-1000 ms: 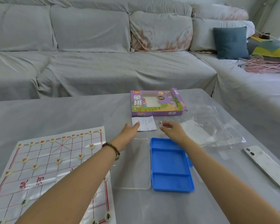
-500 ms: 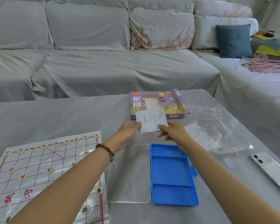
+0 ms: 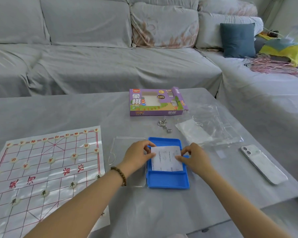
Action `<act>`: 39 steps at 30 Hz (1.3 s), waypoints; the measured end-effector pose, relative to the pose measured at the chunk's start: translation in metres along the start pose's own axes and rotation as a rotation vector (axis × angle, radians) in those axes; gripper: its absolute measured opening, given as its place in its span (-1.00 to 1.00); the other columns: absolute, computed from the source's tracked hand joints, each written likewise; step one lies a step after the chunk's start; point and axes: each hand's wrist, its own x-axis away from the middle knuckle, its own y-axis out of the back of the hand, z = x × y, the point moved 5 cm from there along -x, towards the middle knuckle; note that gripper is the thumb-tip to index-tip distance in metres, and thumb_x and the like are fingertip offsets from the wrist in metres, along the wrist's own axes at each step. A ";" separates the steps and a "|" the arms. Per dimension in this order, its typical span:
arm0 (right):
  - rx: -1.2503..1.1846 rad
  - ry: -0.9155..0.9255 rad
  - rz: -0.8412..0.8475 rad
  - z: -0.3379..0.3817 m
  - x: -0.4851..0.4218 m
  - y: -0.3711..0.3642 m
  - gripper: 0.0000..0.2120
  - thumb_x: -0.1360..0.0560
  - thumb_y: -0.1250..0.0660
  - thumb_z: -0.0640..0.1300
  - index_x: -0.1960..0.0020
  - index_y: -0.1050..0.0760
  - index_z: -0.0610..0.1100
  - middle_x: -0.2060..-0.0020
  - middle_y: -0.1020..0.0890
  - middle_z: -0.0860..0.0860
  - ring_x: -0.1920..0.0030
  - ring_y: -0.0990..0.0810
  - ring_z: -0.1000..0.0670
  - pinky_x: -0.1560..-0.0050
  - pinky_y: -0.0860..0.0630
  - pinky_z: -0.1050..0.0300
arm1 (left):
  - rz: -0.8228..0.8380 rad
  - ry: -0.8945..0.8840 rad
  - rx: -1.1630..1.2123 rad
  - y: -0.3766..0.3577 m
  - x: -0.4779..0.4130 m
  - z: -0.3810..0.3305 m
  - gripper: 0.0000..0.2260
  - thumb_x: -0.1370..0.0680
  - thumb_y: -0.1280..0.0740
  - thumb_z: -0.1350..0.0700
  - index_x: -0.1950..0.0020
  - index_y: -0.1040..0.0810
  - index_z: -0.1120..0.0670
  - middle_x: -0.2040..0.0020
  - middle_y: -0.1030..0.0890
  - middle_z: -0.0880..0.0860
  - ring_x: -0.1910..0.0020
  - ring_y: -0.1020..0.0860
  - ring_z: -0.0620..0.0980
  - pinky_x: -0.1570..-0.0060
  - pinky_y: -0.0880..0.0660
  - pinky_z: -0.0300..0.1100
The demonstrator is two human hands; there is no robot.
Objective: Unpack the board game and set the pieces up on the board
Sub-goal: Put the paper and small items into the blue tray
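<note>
Grey table (image 3: 76, 114): paper (image 3: 167, 158) is pinched by left grip (image 3: 138, 156) and right grip (image 3: 194, 158) (a side each); best kept flat over the tray (image 3: 167, 181) below.

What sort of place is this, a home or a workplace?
Most likely a home living room: a large corner sofa under grey covers, a dark teal square cushion on it, and a grey-clothed table with a white paper xiangqi board laid out for play.
</note>
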 end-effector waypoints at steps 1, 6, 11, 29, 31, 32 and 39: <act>0.016 -0.002 0.020 -0.001 -0.001 -0.002 -0.81 -0.41 -0.43 0.05 0.24 -0.48 -0.02 0.10 -0.41 0.09 0.11 -0.40 0.09 0.15 -0.31 0.22 | -0.001 -0.017 -0.041 -0.002 0.001 0.000 -0.75 -0.50 -0.38 0.05 -0.17 -0.53 -0.06 0.10 -0.54 -0.12 0.09 -0.47 -0.17 0.01 -0.43 -0.28; 0.063 0.031 -0.005 -0.004 -0.002 -0.006 -0.64 -0.34 -0.49 0.00 0.24 -0.29 -0.02 0.13 -0.43 0.08 0.24 -0.40 0.07 0.32 -0.30 0.29 | -0.033 -0.120 -0.209 -0.008 -0.006 -0.002 -0.64 -0.49 -0.39 0.06 -0.27 -0.48 -0.07 -0.09 -0.48 -0.06 -0.08 -0.43 -0.15 -0.04 -0.36 -0.34; -0.142 0.204 -0.157 0.017 -0.026 0.004 -0.83 -0.43 -0.42 -0.07 0.07 -0.45 -0.04 0.15 -0.49 0.10 0.24 -0.42 0.17 0.22 -0.35 0.37 | -0.085 -0.115 -0.136 0.006 -0.040 -0.002 -0.63 -0.55 -0.31 0.01 -0.34 -0.40 -0.02 -0.23 -0.42 -0.03 -0.13 -0.40 -0.11 -0.12 -0.39 -0.27; -0.059 0.148 -0.060 0.033 -0.145 -0.029 -0.79 -0.44 -0.40 -0.17 -0.07 -0.60 -0.08 0.08 -0.65 -0.02 0.11 -0.55 0.03 0.04 -0.47 0.20 | 0.128 -0.408 -0.304 -0.018 -0.161 -0.006 -0.72 -0.54 -0.32 0.04 -0.25 -0.53 -0.07 -0.09 -0.57 -0.07 -0.07 -0.46 -0.07 -0.12 -0.43 -0.15; -0.080 0.159 -0.044 0.033 -0.144 -0.030 -0.85 -0.43 -0.41 -0.17 -0.01 -0.61 -0.08 0.12 -0.64 0.00 0.14 -0.54 0.05 0.08 -0.46 0.21 | 0.098 -0.371 -0.304 -0.013 -0.156 -0.003 -0.76 -0.52 -0.35 0.05 -0.19 -0.57 -0.04 -0.02 -0.57 -0.05 0.02 -0.49 -0.07 -0.03 -0.46 -0.19; -0.095 0.166 -0.034 0.035 -0.144 -0.030 -0.87 -0.43 -0.41 -0.17 0.02 -0.61 -0.09 0.14 -0.63 0.01 0.15 -0.53 0.06 0.11 -0.43 0.23 | 0.085 -0.348 -0.298 -0.010 -0.153 -0.002 -0.78 -0.51 -0.36 0.05 -0.16 -0.58 -0.02 -0.03 -0.57 -0.04 0.03 -0.49 -0.08 -0.04 -0.46 -0.19; -0.231 0.170 -0.022 0.042 -0.130 -0.022 -0.91 -0.43 -0.40 -0.26 0.09 -0.57 -0.11 0.25 -0.60 0.04 0.24 -0.54 0.09 0.10 -0.51 0.29 | 0.028 -0.155 -0.031 -0.005 -0.136 0.003 -0.94 -0.47 -0.41 0.14 0.08 -0.58 0.03 0.12 -0.56 -0.07 0.11 -0.52 -0.12 0.06 -0.45 -0.32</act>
